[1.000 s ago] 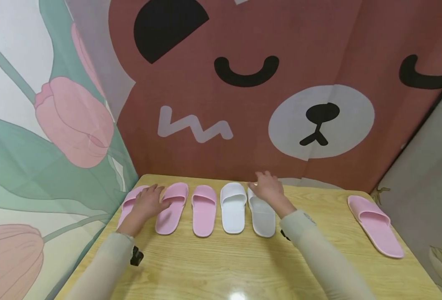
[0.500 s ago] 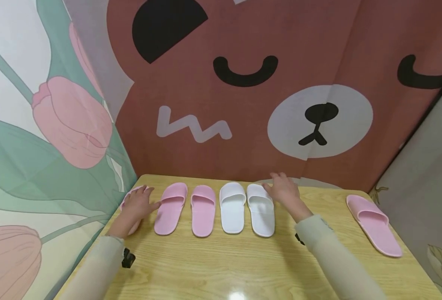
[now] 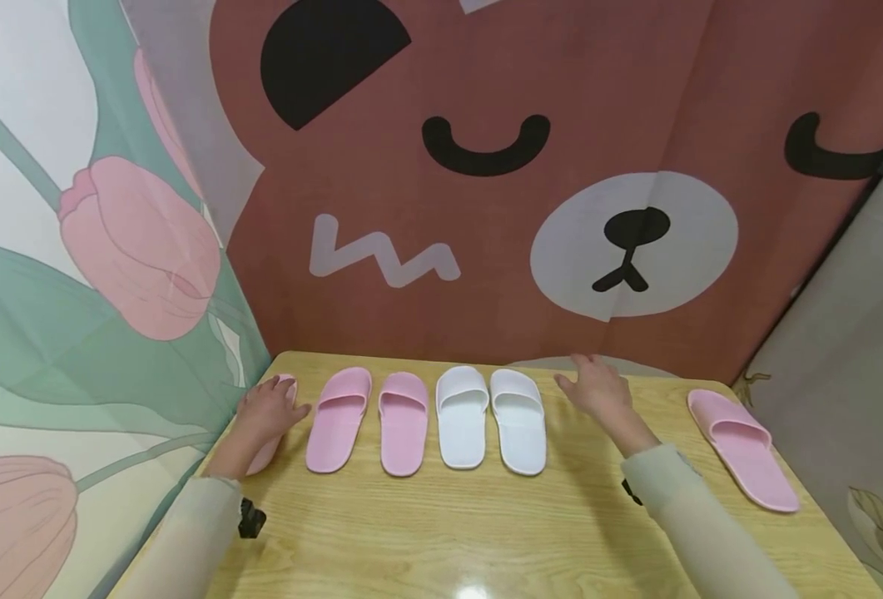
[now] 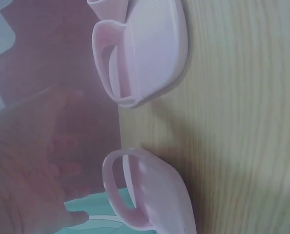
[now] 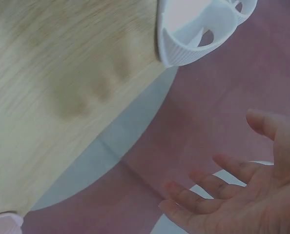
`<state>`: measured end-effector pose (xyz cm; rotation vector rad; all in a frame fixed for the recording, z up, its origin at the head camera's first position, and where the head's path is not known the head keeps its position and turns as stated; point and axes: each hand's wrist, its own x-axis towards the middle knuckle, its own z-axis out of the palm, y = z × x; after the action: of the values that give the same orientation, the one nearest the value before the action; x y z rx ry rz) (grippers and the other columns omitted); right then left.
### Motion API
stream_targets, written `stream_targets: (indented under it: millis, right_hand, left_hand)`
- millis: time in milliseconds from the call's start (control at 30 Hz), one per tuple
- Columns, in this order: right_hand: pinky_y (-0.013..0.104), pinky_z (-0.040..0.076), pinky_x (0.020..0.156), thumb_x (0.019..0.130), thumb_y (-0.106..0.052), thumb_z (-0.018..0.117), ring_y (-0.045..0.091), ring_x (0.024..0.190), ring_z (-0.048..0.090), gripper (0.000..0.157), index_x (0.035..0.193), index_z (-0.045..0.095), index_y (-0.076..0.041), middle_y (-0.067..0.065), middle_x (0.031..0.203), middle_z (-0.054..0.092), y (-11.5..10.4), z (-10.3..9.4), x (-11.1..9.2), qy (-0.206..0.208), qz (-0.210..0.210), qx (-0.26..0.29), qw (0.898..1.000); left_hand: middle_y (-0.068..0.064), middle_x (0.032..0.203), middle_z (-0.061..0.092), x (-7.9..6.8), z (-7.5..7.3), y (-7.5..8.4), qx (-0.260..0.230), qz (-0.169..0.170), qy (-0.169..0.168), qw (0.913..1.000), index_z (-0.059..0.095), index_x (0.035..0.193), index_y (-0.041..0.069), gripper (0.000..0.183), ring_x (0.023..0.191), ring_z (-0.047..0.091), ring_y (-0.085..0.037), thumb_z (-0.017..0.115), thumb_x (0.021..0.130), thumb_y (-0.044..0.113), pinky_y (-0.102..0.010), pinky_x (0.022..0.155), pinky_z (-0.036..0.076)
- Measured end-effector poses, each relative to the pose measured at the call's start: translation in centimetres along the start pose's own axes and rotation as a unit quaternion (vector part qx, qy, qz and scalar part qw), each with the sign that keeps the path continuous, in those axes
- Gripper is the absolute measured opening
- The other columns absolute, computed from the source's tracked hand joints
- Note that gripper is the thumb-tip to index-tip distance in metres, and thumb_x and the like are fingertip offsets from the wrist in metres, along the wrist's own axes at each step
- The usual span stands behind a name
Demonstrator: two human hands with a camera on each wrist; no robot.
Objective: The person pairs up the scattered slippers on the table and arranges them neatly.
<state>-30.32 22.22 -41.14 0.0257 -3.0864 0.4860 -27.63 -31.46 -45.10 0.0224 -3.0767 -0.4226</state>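
Observation:
My left hand [image 3: 265, 413] hovers over the leftmost pink slipper [image 4: 157, 195], hiding much of it in the head view; the left wrist view shows the fingers apart from it. To its right lie a larger-looking pink slipper [image 3: 339, 423] and another pink slipper [image 3: 404, 426]. Two white slippers come after them, the left white slipper [image 3: 463, 420] and the right white slipper [image 3: 519, 424], side by side. My right hand [image 3: 598, 389] is held in the air right of the white pair, fingers spread and loosely bent, nothing in it. Far right lies a single pink slipper [image 3: 744, 453], toe tilted left.
All slippers lie on a wooden table [image 3: 426, 532], toes toward the back edge. A brown bear-print curtain [image 3: 381, 324] hangs right behind the table. A tulip-print curtain [image 3: 134, 383] borders the left side, and a grey cloth [image 3: 845, 333] borders the right.
My right hand has moved right, off the right white slipper, which is now uncovered. My left hand has shifted left, from between two pink slippers to over the leftmost one.

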Motion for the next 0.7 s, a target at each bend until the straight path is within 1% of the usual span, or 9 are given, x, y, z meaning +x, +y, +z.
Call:
stream_targets:
  millis: [133,233,433,700]
  right_hand:
    - [0.073,0.035,0.102,0.103,-0.043,0.051,0.063,0.131,0.036,0.067,0.153,0.038,-0.001,0.035,0.155,0.030,1.1,-0.1,-0.4,-0.001,0.005,0.002,1.000]
    - [0.073,0.035,0.102,0.103,-0.045,0.051,0.063,0.131,0.036,0.068,0.154,0.037,-0.002,0.035,0.155,0.030,1.9,-0.3,-0.7,-0.002,0.010,0.005,1.000]
    - [0.073,0.037,0.098,0.102,-0.048,0.051,0.063,0.128,0.038,0.072,0.153,0.037,0.000,0.037,0.151,0.033,3.4,-0.4,-1.0,-0.001,0.018,0.011,1.000]
    - [0.075,0.037,0.096,0.102,-0.045,0.052,0.065,0.127,0.037,0.071,0.152,0.037,0.003,0.040,0.149,0.032,5.4,-0.3,-1.6,-0.011,0.032,0.008,0.999]
  left_hand:
    - [-0.034,0.152,0.035,0.1,0.3,-0.3,-0.008,-0.006,-0.005,0.9999,0.043,0.148,-0.002,0.073,0.136,0.031,-0.059,0.063,0.094,0.043,-0.078,0.106,0.021]
    - [-0.034,0.152,0.035,0.1,0.4,-0.4,-0.007,-0.008,-0.002,0.9999,0.044,0.147,-0.003,0.073,0.136,0.031,-0.059,0.063,0.094,0.043,-0.078,0.106,0.021]
    - [-0.037,0.150,0.035,-0.1,0.3,-0.6,-0.011,-0.013,0.004,0.9999,0.047,0.143,-0.006,0.071,0.135,0.031,-0.059,0.065,0.094,0.042,-0.078,0.105,0.022]
    - [-0.038,0.149,0.034,-0.1,0.7,-1.3,-0.012,-0.020,0.009,0.9997,0.050,0.139,-0.006,0.066,0.134,0.032,-0.059,0.065,0.094,0.040,-0.077,0.103,0.024]
